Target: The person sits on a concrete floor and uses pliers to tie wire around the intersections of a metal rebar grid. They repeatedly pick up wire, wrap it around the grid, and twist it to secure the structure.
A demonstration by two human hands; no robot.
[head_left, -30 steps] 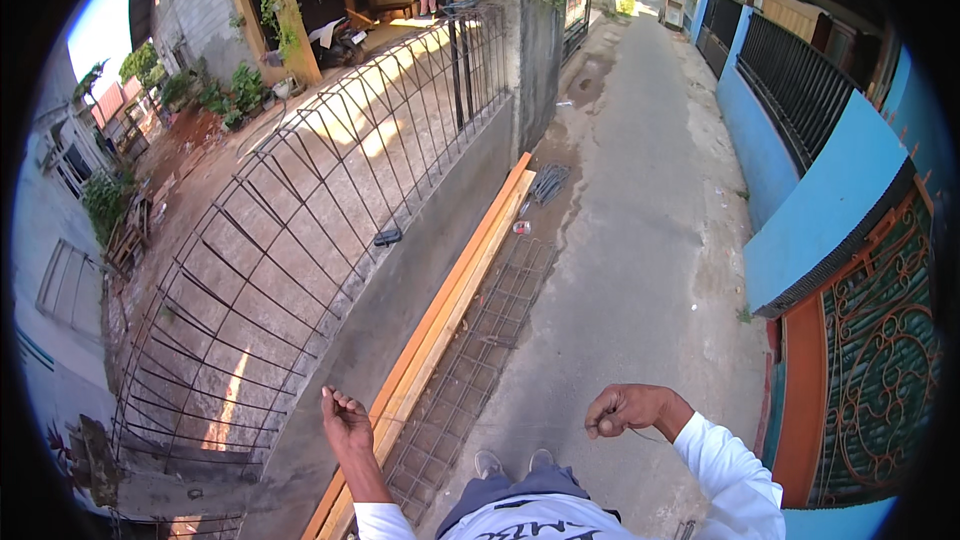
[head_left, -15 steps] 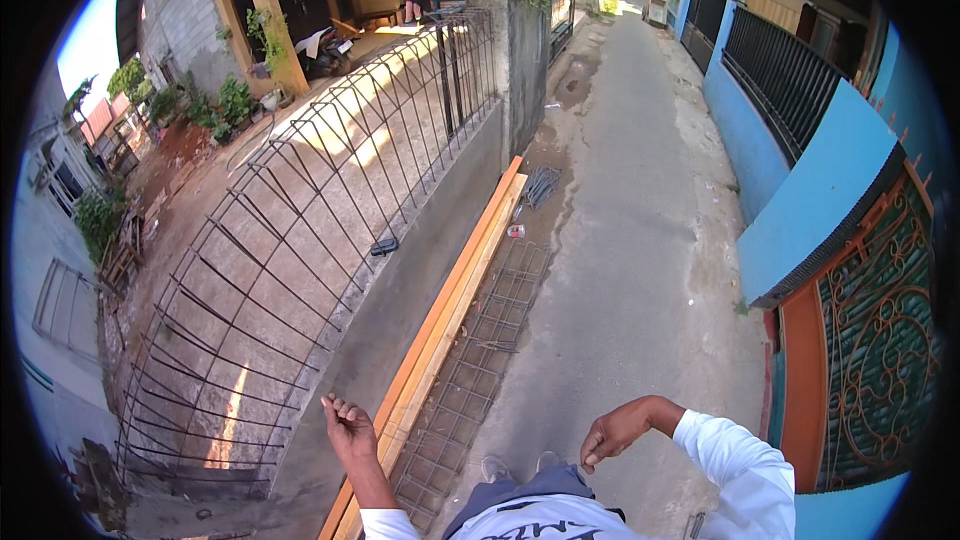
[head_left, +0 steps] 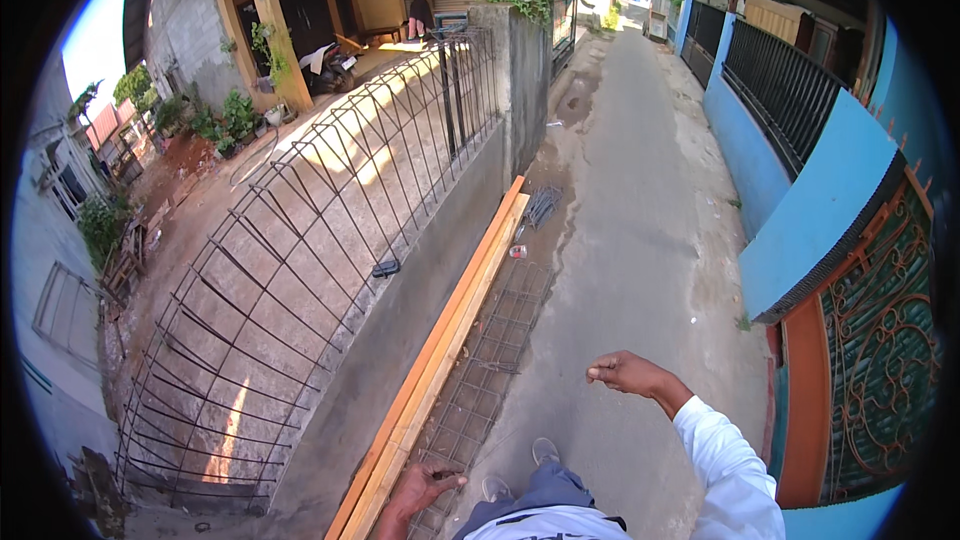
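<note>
No packages, labels, signs or screens in view

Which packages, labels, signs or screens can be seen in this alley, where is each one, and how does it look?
Small packet-like thing: on the ground beside the far part of the orange wooden planks; red and white, too small to tell its kind.
Printed lettering: on the person's pale shirt at the lower edge; dark letters, partly cut off.
No signs or screens show.
</note>
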